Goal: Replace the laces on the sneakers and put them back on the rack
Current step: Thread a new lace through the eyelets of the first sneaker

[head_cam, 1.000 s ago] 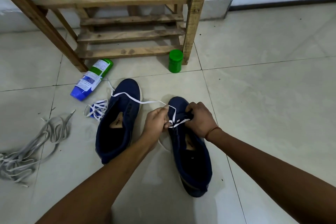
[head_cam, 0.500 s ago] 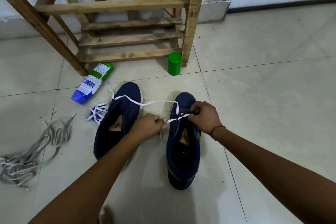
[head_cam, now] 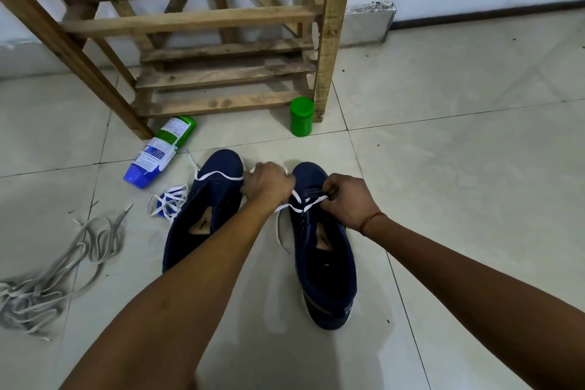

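Observation:
Two navy sneakers lie on the tiled floor, toes toward the wooden rack (head_cam: 196, 19). The right sneaker (head_cam: 323, 250) has a white lace (head_cam: 297, 204) threaded through its front eyelets. My left hand (head_cam: 267, 182) grips one run of this lace between the shoes; the lace trails left over the left sneaker (head_cam: 205, 212). My right hand (head_cam: 346, 201) pinches the lace at the right sneaker's eyelets. A loose lace end hangs down between the shoes.
A bundle of white lace (head_cam: 167, 203) lies left of the left sneaker. Old grey laces (head_cam: 53, 275) sprawl at the far left. A blue-green tube (head_cam: 158, 150) and a green jar (head_cam: 301, 116) sit by the rack's feet.
My left hand has moved up and right, closer to the right sneaker's toe, drawing the lace with it. The right hand stays at the eyelets.

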